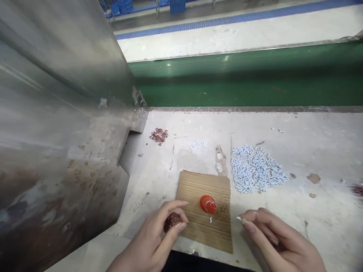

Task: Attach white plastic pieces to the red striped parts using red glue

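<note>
My left hand [161, 234] is curled around a rough dark-red lump [171, 221], its thumb and fingertips close together at the cardboard's left edge. My right hand [272, 236] pinches a tiny white curved piece [238, 218] between thumb and forefinger, just right of the cardboard. Between the hands lies a ribbed brown cardboard sheet [195, 189]. On it sits a small, glossy red oval dish [208, 204], its contents hard to make out. Just below the dish lies another white curved piece [210, 220]. A large spread of similar pale pieces [256, 170] lies beyond my right hand.
A worn metal panel [70, 124] stands along the left side. Dark-red bits [159, 136] and a few white pieces [197, 145] lie farther back on the pale tabletop [204, 124]. A green conveyor belt [241, 81] runs behind the table, with torn paper scraps [313, 178] to the right.
</note>
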A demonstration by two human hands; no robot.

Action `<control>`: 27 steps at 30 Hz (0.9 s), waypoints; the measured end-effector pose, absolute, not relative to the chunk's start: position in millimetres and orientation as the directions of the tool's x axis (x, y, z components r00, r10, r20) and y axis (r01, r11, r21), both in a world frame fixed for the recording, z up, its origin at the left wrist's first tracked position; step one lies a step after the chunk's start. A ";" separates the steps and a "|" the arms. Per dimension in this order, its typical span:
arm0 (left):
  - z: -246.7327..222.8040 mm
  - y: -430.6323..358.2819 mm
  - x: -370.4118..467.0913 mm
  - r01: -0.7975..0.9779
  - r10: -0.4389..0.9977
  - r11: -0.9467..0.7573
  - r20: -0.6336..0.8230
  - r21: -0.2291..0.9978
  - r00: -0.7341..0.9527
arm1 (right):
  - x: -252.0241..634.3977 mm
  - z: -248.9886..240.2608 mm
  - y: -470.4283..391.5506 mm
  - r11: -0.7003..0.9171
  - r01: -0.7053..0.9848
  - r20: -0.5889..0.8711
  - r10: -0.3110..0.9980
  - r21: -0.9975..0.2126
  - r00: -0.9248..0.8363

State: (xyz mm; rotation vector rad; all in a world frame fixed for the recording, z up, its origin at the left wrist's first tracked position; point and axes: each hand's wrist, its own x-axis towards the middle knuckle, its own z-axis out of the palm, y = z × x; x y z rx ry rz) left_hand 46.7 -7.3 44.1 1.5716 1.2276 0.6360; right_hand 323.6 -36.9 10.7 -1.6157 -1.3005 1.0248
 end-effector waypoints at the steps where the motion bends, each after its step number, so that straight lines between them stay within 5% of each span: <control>1: 41.8 -6.5 44.1 0.429 0.934 0.027 -0.175 0.903 0.310 | 324.2 10.7 -32.8 -0.112 0.364 -0.069 0.989 -0.925 0.129; 10: 16.2 2.9 10.6 0.631 0.954 -0.266 0.107 0.729 0.280 | 318.4 20.0 -7.2 0.197 0.619 0.169 0.980 -0.760 -0.104; 14: 17.7 5.7 6.6 0.735 0.952 -0.275 0.070 0.620 0.296 | 325.7 15.1 -7.1 0.397 0.697 0.216 0.916 -0.597 -0.337; 19: 29.7 3.1 10.5 0.812 0.978 -0.087 -0.105 0.577 0.180 | 325.0 12.2 -6.8 0.461 0.704 0.219 0.885 -0.539 -0.412; 22: 31.6 1.2 4.0 0.797 0.958 0.060 -0.258 0.601 0.123 | 323.1 11.7 -6.1 0.470 0.720 0.205 0.880 -0.511 -0.428; 27: 28.6 0.6 -10.3 0.722 0.962 0.070 -0.238 0.689 0.134 | 322.0 9.1 -6.0 0.472 0.745 0.204 0.880 -0.471 -0.429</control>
